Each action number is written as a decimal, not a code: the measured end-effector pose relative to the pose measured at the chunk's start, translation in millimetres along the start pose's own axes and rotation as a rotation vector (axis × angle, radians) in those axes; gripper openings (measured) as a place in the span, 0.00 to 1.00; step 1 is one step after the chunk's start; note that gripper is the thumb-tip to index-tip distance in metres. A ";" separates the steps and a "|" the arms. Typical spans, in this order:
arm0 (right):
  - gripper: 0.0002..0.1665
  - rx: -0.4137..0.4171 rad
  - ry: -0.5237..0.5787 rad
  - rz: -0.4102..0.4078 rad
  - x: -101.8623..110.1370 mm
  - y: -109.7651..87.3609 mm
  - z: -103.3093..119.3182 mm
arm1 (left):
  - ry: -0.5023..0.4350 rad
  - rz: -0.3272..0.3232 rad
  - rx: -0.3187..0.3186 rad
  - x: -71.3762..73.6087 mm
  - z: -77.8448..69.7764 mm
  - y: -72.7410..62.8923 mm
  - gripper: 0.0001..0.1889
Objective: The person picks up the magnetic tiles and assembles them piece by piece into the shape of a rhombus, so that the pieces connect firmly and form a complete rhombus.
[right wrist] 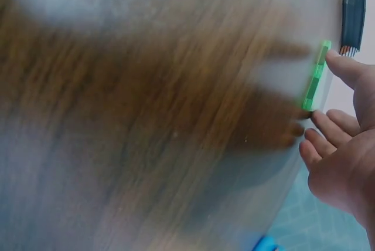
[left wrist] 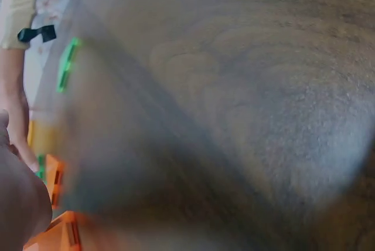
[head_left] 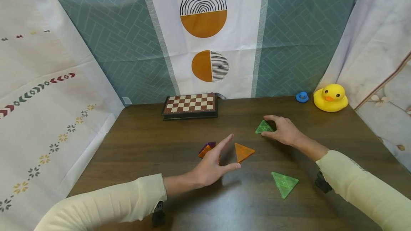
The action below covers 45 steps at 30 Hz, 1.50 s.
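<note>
Straight fingers and a spread thumb mark my left hand [head_left: 210,167], held above the table beside a tilted orange and purple piece [head_left: 207,149] that it partly hides. Right of those fingers lies a flat orange triangular tile [head_left: 244,152]. Farther back, my right hand [head_left: 284,130] has its thumb and index finger at two corners of a translucent green triangular tile [head_left: 264,127]. In the right wrist view this green tile [right wrist: 316,78] appears edge-on, pinched between thumb and fingertip. A second green triangular tile [head_left: 284,184] lies nearer the front, apart from both hands.
A folded chessboard box [head_left: 190,106] stands at the back of the dark wooden table [head_left: 138,145]. A small blue duck [head_left: 302,97] and a large yellow duck [head_left: 330,97] sit at the back right. Patterned cloths hang behind and beside the table.
</note>
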State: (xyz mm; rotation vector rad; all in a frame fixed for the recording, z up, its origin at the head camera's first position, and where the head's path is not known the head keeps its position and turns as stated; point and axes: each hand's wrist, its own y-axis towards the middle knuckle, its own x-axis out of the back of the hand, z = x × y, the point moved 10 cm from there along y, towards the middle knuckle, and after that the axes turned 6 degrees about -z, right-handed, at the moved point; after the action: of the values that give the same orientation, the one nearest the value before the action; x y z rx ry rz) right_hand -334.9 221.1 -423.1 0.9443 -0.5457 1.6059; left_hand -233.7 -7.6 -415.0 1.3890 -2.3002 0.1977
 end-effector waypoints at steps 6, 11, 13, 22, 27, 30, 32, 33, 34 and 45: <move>0.38 0.029 0.009 -0.004 -0.6 1.7 -3.0 | 0.057 0.046 0.033 -16.7 11.4 -1.0 0.50; 0.37 0.040 0.012 -0.010 0.2 1.3 -2.8 | 0.130 0.071 0.023 -25.1 16.0 -1.6 0.48; 0.37 0.036 0.011 -0.007 -0.1 1.6 -2.9 | 0.133 0.075 0.028 -26.9 17.3 -1.9 0.48; 0.37 0.019 0.005 0.017 -1.1 3.4 -2.8 | 0.219 0.049 0.011 -31.9 19.7 -3.5 0.45; 0.37 0.009 0.011 0.029 -0.7 6.5 -2.2 | 0.297 0.019 0.005 -32.1 20.1 -4.1 0.44; 0.36 0.026 0.015 0.014 0.6 8.7 0.2 | 0.309 0.013 -0.006 -32.3 21.3 -4.4 0.44; 0.36 0.044 0.025 -0.003 2.1 9.4 1.6 | 0.299 0.008 -0.022 -33.2 23.8 -3.9 0.44; 0.36 0.049 0.033 -0.012 2.4 9.8 2.1 | 0.291 0.004 -0.030 -33.2 25.5 -3.5 0.44; 0.36 0.049 0.045 -0.019 2.7 10.2 2.6 | 0.290 0.004 -0.041 -33.2 25.8 -3.4 0.44; 0.41 0.057 0.075 -0.078 5.4 9.6 7.7 | 0.362 0.033 -0.064 -34.4 18.9 -3.5 0.43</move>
State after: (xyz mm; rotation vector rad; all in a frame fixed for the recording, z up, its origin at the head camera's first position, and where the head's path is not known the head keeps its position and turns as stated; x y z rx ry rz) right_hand -342.2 215.8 -413.0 0.9322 -0.4086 1.5873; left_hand -222.7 11.9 -447.3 1.1741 -2.0118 0.3517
